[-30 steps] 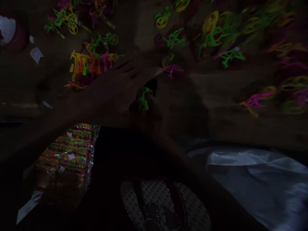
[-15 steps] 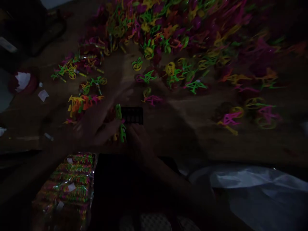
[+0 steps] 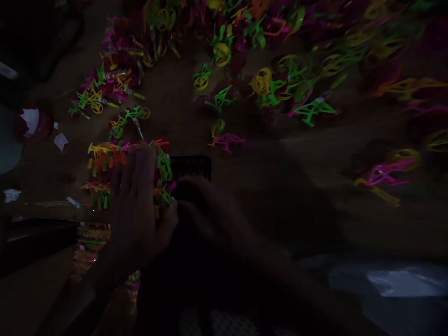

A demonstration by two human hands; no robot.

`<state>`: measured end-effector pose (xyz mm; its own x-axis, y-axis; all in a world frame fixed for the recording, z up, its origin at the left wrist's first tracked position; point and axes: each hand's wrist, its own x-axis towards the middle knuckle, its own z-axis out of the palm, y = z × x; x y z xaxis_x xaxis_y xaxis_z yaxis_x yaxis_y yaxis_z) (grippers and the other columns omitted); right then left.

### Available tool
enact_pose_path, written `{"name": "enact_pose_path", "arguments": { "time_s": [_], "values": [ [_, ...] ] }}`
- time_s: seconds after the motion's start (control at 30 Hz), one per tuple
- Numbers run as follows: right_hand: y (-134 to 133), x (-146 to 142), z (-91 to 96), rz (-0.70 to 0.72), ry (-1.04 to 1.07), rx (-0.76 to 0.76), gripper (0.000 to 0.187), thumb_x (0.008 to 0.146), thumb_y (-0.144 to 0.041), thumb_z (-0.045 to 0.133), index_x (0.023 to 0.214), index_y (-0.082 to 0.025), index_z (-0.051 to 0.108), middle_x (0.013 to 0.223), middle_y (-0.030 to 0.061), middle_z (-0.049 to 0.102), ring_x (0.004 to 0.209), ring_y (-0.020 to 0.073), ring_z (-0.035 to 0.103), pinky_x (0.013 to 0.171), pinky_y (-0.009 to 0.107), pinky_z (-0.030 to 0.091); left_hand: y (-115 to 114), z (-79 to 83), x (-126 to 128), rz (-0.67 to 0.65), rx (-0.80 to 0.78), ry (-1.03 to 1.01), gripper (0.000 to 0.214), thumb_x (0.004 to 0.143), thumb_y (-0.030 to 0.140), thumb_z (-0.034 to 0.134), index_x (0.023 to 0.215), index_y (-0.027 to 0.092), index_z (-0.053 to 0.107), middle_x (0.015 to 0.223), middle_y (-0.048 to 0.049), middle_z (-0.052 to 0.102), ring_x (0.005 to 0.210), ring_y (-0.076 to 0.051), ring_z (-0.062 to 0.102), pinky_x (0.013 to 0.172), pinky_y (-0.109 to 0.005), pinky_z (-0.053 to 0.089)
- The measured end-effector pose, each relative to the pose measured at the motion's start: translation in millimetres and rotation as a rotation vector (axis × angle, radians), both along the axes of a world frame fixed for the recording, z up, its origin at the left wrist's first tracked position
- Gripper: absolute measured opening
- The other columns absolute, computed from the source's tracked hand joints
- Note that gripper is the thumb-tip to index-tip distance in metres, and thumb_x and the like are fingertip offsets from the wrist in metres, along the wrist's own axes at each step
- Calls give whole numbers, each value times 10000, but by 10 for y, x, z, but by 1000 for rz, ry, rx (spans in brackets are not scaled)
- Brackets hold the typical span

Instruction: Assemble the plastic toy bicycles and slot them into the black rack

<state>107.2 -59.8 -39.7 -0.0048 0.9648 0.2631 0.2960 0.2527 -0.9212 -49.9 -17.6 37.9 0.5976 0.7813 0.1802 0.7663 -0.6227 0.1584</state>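
Note:
The scene is very dark. My left hand [image 3: 138, 205] lies over a small heap of bright plastic toy pieces [image 3: 105, 161] in yellow, orange, green and pink; its fingers are curled around a bunch of them. My right hand [image 3: 206, 205] is close beside it on the right, fingers bent near green pieces [image 3: 163, 170]; what it holds is lost in shadow. A small black rectangular object [image 3: 192, 167] sits just beyond both hands.
A large spread of the same neon pieces [image 3: 266, 51] covers the far brown surface. Packed bags of pieces [image 3: 89, 238] lie under my left forearm. A pale plastic sheet [image 3: 392, 284] is at lower right. A dark red cup [image 3: 33, 123] stands far left.
The view has shifted and my left hand has moved left onto the heap of pieces by the black object. My right hand has stayed close beside it.

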Motion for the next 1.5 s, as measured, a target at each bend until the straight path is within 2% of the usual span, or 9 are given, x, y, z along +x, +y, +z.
{"name": "enact_pose_path", "arguments": {
  "time_s": [0.2, 0.33, 0.53, 0.8, 1.07, 1.2, 1.3, 1.4, 1.5],
  "values": [
    [78, -76, 23, -43, 288, -16, 154, 947, -205, 618, 1097, -218, 650, 1040, 26, 744, 934, 158, 701, 834, 294, 558, 39, 117, -97, -26, -77, -77, 814, 822, 333, 682, 1532, 258, 293, 1616, -142, 362, 1517, -372, 297, 1206, -641, 322],
    [180, -78, 49, -23, 366, -67, 47, 923, -230, 661, 954, -206, 685, 949, 12, 743, 884, 152, 692, 814, 284, 557, -51, 70, -130, 25, 64, -165, 467, 830, 276, 731, 1255, 266, 535, 1482, -93, 548, 1500, -352, 345, 1205, -660, 327],
    [231, -73, 43, 4, 498, -171, 76, 896, -283, 686, 879, -220, 726, 881, -3, 766, 849, 157, 710, 761, 278, 571, -73, 4, -145, 38, 76, -181, 144, 895, 258, 693, 997, 257, 590, 1378, -69, 638, 1423, -312, 477, 1104, -594, 493],
    [257, -94, 1, -73, 663, -265, 76, 821, -279, 725, 820, -211, 692, 798, -17, 733, 750, 135, 677, 675, 258, 545, 64, 132, -244, -137, -130, -62, 153, 944, 222, 576, 1080, 269, 625, 1532, -26, 508, 1529, -304, 296, 1206, -586, 387],
    [192, -209, -17, -197, 554, -208, 59, 872, -229, 637, 913, -220, 679, 908, -1, 743, 868, 156, 689, 798, 301, 550, -3, 79, -183, -62, -79, -74, 126, 945, 188, 566, 1031, 273, 601, 1496, -6, 548, 1512, -293, 337, 1177, -589, 444],
    [178, -58, 0, -234, 422, -173, 139, 907, -198, 579, 975, -221, 698, 964, 13, 752, 906, 173, 697, 818, 320, 555, 13, 86, -208, -66, -80, -66, 116, 963, 205, 554, 1055, 269, 583, 1510, -11, 536, 1517, -292, 327, 1174, -595, 430],
    [169, 174, 23, -217, 97, -111, 149, 916, -184, 574, 953, -213, 715, 917, 25, 739, 855, 189, 687, 770, 330, 540, 29, 89, -229, -121, -106, -98, 135, 990, 254, 521, 1114, 239, 572, 1509, -62, 536, 1501, -289, 357, 1205, -585, 373],
    [125, 291, 30, -325, -353, 53, 220, 926, -164, 533, 1016, -192, 731, 1103, 101, 706, 998, 256, 638, 845, 405, 497, 21, 85, -221, -88, -127, -200, 201, 1026, 223, 428, 1162, 197, 574, 1495, -100, 544, 1459, -251, 425, 1206, -523, 384],
    [30, 173, 29, -251, -553, 155, 272, 954, -185, 476, 1048, -186, 731, 1089, 127, 677, 1009, 285, 565, 860, 448, 430, 6, 76, -187, -5, -124, -182, 274, 1038, 211, 395, 1232, 239, 586, 1540, -38, 503, 1487, -224, 387, 1221, -460, 378]
  ]
}}
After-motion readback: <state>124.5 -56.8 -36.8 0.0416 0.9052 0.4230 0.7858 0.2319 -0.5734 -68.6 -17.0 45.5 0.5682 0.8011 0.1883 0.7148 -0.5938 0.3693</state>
